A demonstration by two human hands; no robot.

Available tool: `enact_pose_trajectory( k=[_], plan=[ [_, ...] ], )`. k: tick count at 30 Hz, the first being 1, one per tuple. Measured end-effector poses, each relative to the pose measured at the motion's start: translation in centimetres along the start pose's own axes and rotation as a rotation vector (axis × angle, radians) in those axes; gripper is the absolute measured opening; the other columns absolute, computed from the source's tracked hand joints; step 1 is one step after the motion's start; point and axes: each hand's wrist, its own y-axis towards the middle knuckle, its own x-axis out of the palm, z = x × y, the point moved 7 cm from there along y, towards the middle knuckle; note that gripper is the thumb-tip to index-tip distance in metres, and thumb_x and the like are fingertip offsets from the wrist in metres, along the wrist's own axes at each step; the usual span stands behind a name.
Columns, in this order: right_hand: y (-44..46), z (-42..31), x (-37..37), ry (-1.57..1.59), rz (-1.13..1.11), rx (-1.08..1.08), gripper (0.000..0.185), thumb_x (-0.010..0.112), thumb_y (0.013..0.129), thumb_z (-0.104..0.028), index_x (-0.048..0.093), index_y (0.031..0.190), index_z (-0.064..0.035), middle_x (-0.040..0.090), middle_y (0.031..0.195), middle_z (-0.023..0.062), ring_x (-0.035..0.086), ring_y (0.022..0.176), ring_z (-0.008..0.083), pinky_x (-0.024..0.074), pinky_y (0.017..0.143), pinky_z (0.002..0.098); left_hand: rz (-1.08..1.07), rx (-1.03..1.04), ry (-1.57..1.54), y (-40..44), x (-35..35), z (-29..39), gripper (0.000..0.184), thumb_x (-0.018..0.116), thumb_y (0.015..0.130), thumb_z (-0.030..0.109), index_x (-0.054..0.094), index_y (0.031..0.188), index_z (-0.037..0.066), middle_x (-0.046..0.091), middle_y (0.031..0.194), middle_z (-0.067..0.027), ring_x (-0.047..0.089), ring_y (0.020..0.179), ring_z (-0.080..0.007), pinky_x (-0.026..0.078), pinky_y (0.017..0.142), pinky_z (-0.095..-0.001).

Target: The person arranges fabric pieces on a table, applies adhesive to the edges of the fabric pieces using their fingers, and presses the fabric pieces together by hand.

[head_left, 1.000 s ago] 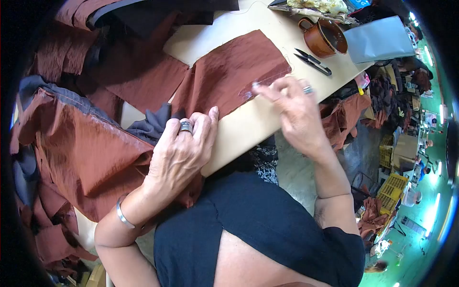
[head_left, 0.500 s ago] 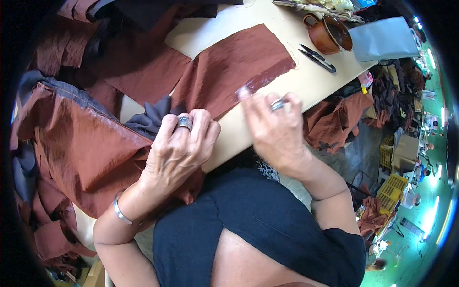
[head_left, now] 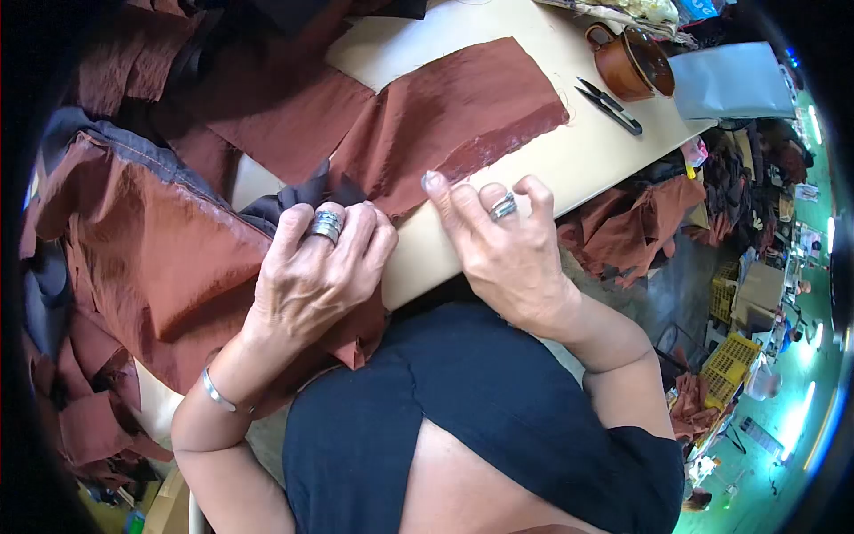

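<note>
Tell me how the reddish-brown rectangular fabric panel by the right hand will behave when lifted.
The reddish-brown rectangular fabric panel will probably droop, since it lies flat with soft creases. It looks thin, so it's likely light for its size. The edge nearest the right hand may be tacky or stiffer, judging by its shiny, whitish look.

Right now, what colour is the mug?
The mug is glossy brown, best seen in the head view.

"What do we see at upper centre?"
"We see a rust-red cloth panel (head_left: 471,100) lying nearly flat, its lower-right edge darker and glossy."
"And left of centre?"
"We see a rust-orange cloth (head_left: 178,254), creased and draped."
</note>
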Motion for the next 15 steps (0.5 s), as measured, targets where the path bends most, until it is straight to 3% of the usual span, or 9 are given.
enact_pose_trajectory(
  k=[5, 6, 12, 15],
  plan=[
    [0.0, 2.0, 0.1, -0.096, -0.03, 0.044, 0.047, 0.05, 0.079, -0.016, 0.055, 0.125, -0.0089, 0.053, 0.093, 0.0003, 0.048, 0.085, 0.0148, 0.0326, 0.085, 0.0392, -0.13, -0.039, 0.043, 0.0, -1.0, -0.1, 0.034, 0.053, 0.077, 0.017, 0.061, 0.11, 0.011, 0.047, 0.081, -0.0003, 0.052, 0.076, -0.0131, 0.037, 0.083, -0.0321],
    [0.1, 2.6, 0.4, -0.096, -0.017, 0.064, 0.047, 0.05, 0.079, -0.016, 0.055, 0.125, -0.0101, 0.052, 0.093, 0.0003, 0.048, 0.085, 0.015, 0.0325, 0.085, 0.0391, -0.152, -0.053, 0.057, -0.3, -0.9, 0.1, 0.038, 0.051, 0.079, 0.018, 0.06, 0.115, 0.01, 0.048, 0.085, -0.0012, 0.052, 0.082, -0.0144, 0.035, 0.092, -0.0356],
    [0.6, 1.6, 0.4, 0.022, -0.04, -0.032, 0.051, 0.051, 0.08, -0.017, 0.051, 0.13, -0.0122, 0.05, 0.093, 0.0016, 0.048, 0.088, 0.0174, 0.0314, 0.086, 0.0407, -0.093, -0.046, -0.038, -0.8, -1.1, 0.3, 0.035, 0.056, 0.077, 0.014, 0.06, 0.11, 0.005, 0.052, 0.085, -0.0028, 0.054, 0.077, -0.0144, 0.041, 0.082, -0.031],
    [0.7, 0.0, 0.1, 0.045, -0.07, -0.067, 0.051, 0.05, 0.08, -0.018, 0.05, 0.13, -0.0098, 0.051, 0.094, 0.0026, 0.048, 0.091, 0.0177, 0.0314, 0.085, 0.041, -0.044, -0.05, -0.102, -0.7, -1.3, 0.4, 0.017, 0.054, 0.074, 0.014, 0.061, 0.088, 0.007, 0.056, 0.084, -0.0031, 0.056, 0.078, -0.0136, 0.041, 0.078, -0.0304]
  ],
)
